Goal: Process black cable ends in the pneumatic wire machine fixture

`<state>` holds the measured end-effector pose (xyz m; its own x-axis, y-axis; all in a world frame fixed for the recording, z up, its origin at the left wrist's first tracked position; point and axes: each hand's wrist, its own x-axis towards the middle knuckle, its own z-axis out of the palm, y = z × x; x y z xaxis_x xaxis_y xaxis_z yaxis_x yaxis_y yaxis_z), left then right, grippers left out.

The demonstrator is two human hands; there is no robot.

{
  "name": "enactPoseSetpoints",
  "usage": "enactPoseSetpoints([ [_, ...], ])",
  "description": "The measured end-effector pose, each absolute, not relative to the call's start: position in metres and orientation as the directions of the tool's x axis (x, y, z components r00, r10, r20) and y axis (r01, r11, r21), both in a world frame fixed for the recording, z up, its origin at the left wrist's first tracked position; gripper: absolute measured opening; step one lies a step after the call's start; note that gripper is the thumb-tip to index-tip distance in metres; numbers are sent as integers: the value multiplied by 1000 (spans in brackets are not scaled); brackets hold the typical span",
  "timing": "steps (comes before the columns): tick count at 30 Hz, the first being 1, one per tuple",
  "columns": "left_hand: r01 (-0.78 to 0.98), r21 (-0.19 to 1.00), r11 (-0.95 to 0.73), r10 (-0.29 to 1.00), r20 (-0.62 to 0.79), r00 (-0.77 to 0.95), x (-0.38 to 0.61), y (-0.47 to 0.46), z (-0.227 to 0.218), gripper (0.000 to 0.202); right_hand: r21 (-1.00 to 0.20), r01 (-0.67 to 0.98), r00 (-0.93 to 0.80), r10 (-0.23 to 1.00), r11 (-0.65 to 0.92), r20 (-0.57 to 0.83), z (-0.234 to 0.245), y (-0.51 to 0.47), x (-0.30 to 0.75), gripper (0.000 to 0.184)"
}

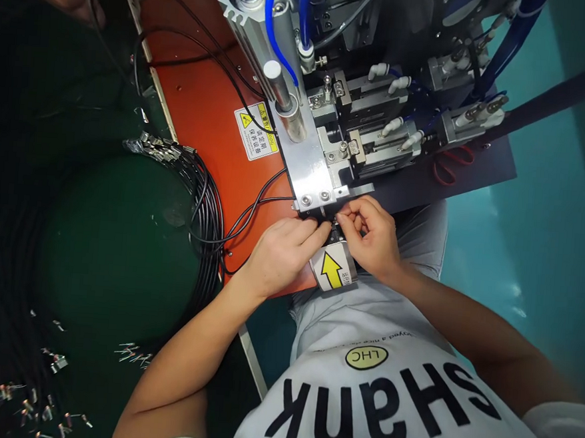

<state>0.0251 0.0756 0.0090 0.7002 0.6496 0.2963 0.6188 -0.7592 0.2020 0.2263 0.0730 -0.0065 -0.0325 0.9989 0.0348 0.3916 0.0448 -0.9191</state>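
Observation:
My left hand (283, 248) and my right hand (371, 238) meet at the front edge of a metal machine (321, 161), just under its silver plate. Both hands are closed in pinches. The left hand's fingertips press on the end of a thin black cable (245, 219) that runs off to the left. The right hand's fingers pinch something small beside it that I cannot make out. A curved part with a yellow arrow label (332, 270) sits right below the hands.
The machine stands on an orange base plate (205, 99) bearing a yellow warning label (256, 131). A bundle of black cables with metal terminals (177, 154) lies on the dark green table (109, 266) at left. Red scissors (451, 165) lie at right; blue hoses rise above.

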Motion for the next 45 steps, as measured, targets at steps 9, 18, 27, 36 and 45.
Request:
enactPoseSetpoints([
  [9, 613, 315, -724, 680, 181, 710, 26, 81, 18, 33, -892, 81, -62, 891, -444, -449, -19, 81, 231, 21],
  [18, 632, 551, -546, 800, 119, 587, 33, 81, 25, 29, -936, 273, 1, 973, -221, -230, -11, 58, 244, 17],
  [27, 661, 550, -511, 827, 104, 553, 38, 78, 28, 28, -703, 655, -201, 961, 277, 191, -3, 65, 245, 10],
  [36, 678, 389, -624, 775, 194, 602, 36, 72, 15, 29, -944, 230, -147, 950, -237, -274, -18, 75, 246, 12],
  [45, 775, 256, -578, 815, 215, 538, 42, 53, 16, 44, -881, 6, -176, 867, -473, -467, -11, 84, 244, 25],
])
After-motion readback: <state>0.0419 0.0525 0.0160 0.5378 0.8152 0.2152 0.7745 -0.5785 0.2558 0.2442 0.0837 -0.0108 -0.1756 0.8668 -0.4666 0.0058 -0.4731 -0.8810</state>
